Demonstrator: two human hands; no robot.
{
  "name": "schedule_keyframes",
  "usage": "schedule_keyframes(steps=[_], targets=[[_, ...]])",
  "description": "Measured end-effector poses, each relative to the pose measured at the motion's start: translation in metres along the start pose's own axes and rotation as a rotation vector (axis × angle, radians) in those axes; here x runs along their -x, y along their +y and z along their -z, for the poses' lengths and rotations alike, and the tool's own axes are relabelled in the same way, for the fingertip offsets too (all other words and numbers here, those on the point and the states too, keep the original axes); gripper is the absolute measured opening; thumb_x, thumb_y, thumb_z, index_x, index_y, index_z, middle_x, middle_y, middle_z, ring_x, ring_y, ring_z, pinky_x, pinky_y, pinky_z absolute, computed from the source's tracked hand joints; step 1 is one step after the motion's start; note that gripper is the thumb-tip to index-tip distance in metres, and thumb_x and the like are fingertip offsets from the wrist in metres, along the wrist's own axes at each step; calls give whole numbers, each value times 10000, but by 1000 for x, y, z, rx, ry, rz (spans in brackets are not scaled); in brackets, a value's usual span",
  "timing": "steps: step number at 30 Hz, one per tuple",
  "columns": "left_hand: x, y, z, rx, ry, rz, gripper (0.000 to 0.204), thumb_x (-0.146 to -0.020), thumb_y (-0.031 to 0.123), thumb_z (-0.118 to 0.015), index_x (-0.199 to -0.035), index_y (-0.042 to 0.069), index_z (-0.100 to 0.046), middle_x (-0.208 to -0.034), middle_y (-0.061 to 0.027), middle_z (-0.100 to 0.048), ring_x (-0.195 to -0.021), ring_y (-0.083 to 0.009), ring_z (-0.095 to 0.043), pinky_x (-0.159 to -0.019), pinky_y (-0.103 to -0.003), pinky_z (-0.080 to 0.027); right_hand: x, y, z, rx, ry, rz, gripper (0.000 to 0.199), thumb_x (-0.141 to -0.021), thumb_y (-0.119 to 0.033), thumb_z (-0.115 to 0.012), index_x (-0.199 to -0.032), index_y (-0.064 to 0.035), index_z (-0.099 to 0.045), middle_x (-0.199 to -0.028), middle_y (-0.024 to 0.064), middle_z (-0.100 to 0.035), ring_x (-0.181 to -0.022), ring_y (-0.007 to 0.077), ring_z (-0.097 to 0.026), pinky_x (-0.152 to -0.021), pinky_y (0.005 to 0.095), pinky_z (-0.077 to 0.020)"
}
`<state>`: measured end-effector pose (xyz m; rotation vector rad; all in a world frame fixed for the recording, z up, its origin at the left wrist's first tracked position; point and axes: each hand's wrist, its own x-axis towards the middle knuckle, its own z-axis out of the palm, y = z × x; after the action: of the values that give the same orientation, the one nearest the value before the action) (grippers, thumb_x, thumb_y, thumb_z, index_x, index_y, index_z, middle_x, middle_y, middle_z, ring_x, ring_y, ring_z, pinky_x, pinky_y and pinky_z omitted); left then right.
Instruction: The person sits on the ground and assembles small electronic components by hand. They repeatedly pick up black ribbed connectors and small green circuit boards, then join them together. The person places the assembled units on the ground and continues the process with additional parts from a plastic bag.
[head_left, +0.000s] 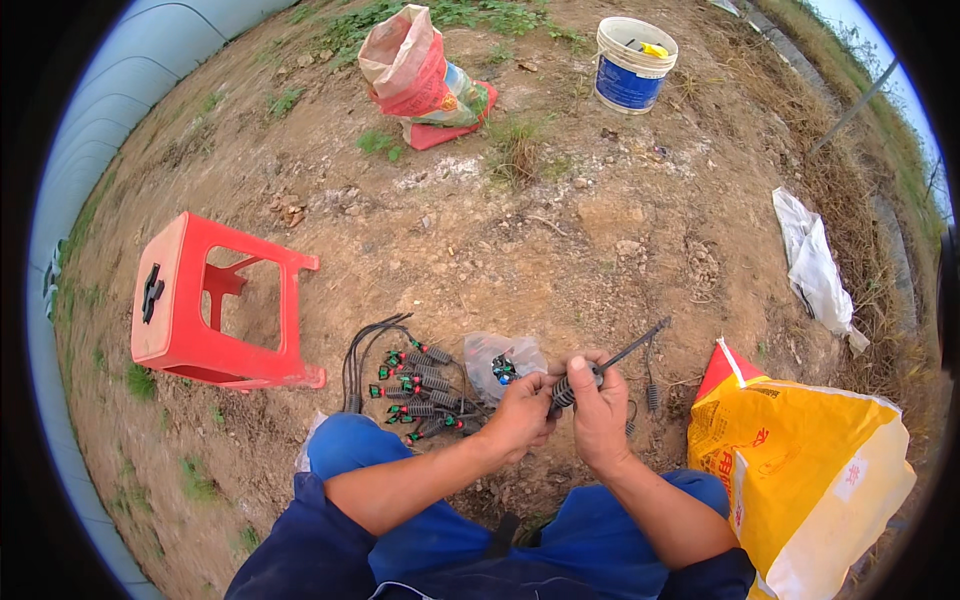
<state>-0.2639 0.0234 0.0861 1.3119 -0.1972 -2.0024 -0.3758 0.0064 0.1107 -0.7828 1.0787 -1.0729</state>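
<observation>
Above my knees, both hands work on a dark ribbed, coil-like piece [564, 393] with a thin black tube [638, 346] sticking out of it toward the far right. My left hand [522, 415] is closed around its lower left end, which the fingers mostly hide. Thumb and fingers of my right hand [597, 412] pinch it near the tube. Just left of my hands lies a pile of similar ribbed grey pieces [428, 385] with green and red ends and black tubes. A clear plastic bag [484, 352] with small black and blue parts sits beside my left hand.
A red plastic stool [165, 300] with a small black object on it stands left. Farther off are a red-and-white sack [425, 85] and a white-and-blue bucket [632, 85]. A yellow sack [780, 440] lies at my right, white sheeting [812, 255] beyond it.
</observation>
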Motion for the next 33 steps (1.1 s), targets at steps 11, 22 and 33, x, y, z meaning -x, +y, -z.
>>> schedule_keyframes(steps=[11, 22, 33], targets=[[-25, 0, 35, 193, 160, -106, 187, -1030, 226, -506, -1117, 64, -541, -927, -45, -572, -841, -165, -595, -700, -349, -529, 6, 35, 5, 606, -231, 97, 245, -946, -251, -675, -968, -9, -643, -746, 16, -586, -615, 83, -493, -557, 259, -418], [-17, 30, 41, 202, -69, -257, 228, -1043, 294, -510, -960, 88, -560, -735, -16, -544, -665, -117, -531, -576, -297, -450, -5, -14, 2, 147, -230, -107, 209, -924, -123, -623, -1055, 38, -651, -869, 99, -659, -725, 158, -661, -650, 309, -569], [-1, 30, 33, -159, -17, -309, 421, -1039, 401, -510, -784, 70, -559, -544, 18, -459, -409, -73, -391, -375, -260, -288, -9, -15, 8, 293, -163, 33, 122, -894, -69, -604, -924, 41, -646, -877, 84, -640, -666, 123, -615, -585, 274, -503]])
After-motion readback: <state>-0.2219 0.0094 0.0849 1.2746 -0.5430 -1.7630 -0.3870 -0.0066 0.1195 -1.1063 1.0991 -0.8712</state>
